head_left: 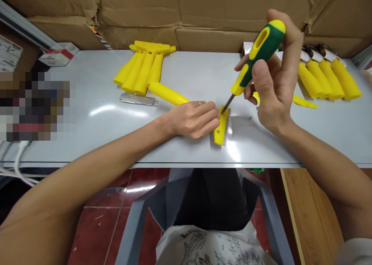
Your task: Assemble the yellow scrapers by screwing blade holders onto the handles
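My left hand (194,119) is wrapped round a yellow scraper (221,130) and presses it to the table. Its long yellow handle sticks out to the left, and a thin metal blade shows along the right side of its head. In my right hand (277,75) is a green and yellow screwdriver (263,50), held tilted. The shaft runs down to the upper screw on the scraper's head, where the tip appears to touch. A second screw (218,132) sits lower on the head. On the table, below the right hand's fingers, lies a small loose screw (250,117).
Several yellow scraper handles (142,69) lie at the back left, with a flat metallic strip (138,99) in front. Several yellow scrapers (331,79) lie at the right. Cardboard (139,9) walls off the table's back, and white cables (19,160) hang at the left edge.
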Action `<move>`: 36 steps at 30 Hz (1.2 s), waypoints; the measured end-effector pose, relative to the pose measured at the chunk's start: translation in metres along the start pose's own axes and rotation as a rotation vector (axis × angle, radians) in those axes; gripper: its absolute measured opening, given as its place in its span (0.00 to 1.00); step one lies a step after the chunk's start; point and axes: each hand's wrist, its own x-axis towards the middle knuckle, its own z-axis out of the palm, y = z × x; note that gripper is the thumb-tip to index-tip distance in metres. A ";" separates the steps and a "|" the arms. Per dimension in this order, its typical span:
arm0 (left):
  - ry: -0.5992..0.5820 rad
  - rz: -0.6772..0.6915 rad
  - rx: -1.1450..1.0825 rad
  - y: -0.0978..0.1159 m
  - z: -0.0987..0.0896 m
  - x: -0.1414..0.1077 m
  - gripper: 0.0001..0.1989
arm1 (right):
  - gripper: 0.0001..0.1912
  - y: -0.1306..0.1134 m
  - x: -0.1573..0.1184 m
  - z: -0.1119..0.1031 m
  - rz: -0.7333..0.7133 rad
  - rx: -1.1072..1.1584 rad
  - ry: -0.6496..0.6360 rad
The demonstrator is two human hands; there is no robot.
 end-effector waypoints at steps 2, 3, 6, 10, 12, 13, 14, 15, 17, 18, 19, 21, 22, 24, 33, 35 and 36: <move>0.003 -0.004 -0.012 0.000 -0.001 0.001 0.15 | 0.29 -0.004 -0.001 -0.002 0.025 -0.008 -0.072; -0.002 -0.005 -0.019 0.000 -0.002 0.002 0.14 | 0.31 -0.005 -0.001 -0.003 0.020 -0.003 -0.109; -0.027 -0.004 -0.025 -0.001 -0.003 0.002 0.14 | 0.32 -0.008 -0.001 -0.005 0.008 0.003 -0.111; -0.022 0.001 -0.008 -0.001 -0.002 0.001 0.15 | 0.39 -0.008 -0.002 -0.008 0.047 -0.056 -0.065; -0.021 0.002 -0.008 -0.001 -0.002 0.001 0.15 | 0.41 -0.008 -0.002 -0.009 0.042 -0.066 -0.062; -0.023 0.004 -0.014 -0.001 -0.002 0.001 0.15 | 0.41 -0.007 -0.001 -0.009 0.037 -0.066 -0.064; -0.025 0.003 -0.020 -0.001 -0.002 0.001 0.15 | 0.40 -0.007 -0.001 -0.009 0.033 -0.062 -0.072; -0.027 0.004 -0.025 -0.001 -0.002 0.001 0.15 | 0.39 -0.008 -0.001 -0.009 0.031 -0.056 -0.085; -0.030 0.003 -0.032 -0.001 -0.002 0.001 0.15 | 0.38 -0.010 -0.001 -0.008 0.042 -0.038 -0.114; -0.028 0.001 -0.032 -0.001 -0.003 0.001 0.15 | 0.38 -0.012 -0.001 -0.008 0.059 -0.026 -0.124; -0.028 0.001 -0.030 -0.001 -0.003 0.001 0.15 | 0.37 -0.013 -0.001 -0.008 0.080 -0.014 -0.128; -0.027 0.005 -0.023 -0.001 -0.003 0.002 0.15 | 0.37 -0.015 -0.002 -0.007 0.117 0.006 -0.108; -0.024 0.008 -0.018 -0.001 -0.003 0.002 0.15 | 0.36 -0.016 -0.003 -0.006 0.127 0.012 -0.086; -0.020 0.011 -0.015 -0.001 -0.003 0.002 0.15 | 0.35 -0.016 -0.004 -0.004 0.117 0.016 -0.022; 0.005 0.003 -0.040 -0.001 -0.002 0.002 0.13 | 0.25 -0.015 0.012 -0.003 0.059 0.125 0.239; 0.013 0.005 -0.048 0.000 -0.002 0.001 0.13 | 0.27 -0.005 0.020 -0.010 0.059 0.172 0.270; 0.012 0.004 -0.048 0.000 -0.001 0.001 0.13 | 0.27 0.000 0.023 -0.013 0.027 0.206 0.267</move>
